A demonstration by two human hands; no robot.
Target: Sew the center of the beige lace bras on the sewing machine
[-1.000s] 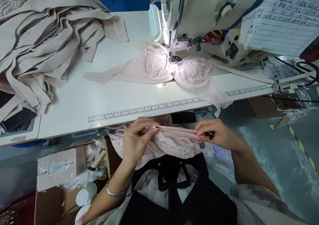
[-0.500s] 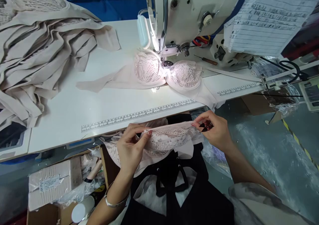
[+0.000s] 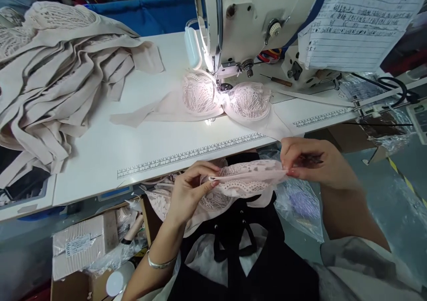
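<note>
My left hand (image 3: pixel 191 190) pinches the left end of a pale pink lace bra piece (image 3: pixel 248 180), held just below the table's front edge. My right hand (image 3: pixel 312 161) grips its right end, and the fabric is stretched between both hands over my lap. A finished-looking pink lace bra (image 3: pixel 227 100) lies on the white sewing table (image 3: pixel 100 150) under the needle of the sewing machine (image 3: pixel 247 21), beyond my hands.
A heap of beige garments (image 3: pixel 56 74) covers the table's left side. A printed ruler strip (image 3: pixel 190 155) runs along the front edge. A paper sheet (image 3: pixel 356 21) hangs at the right. Cardboard boxes (image 3: pixel 83 243) and plastic bags (image 3: pixel 300 207) sit below.
My right hand has moved up and to the right, pulling the lace piece more taut and level. The left hand has shifted slightly right and the view has tilted.
</note>
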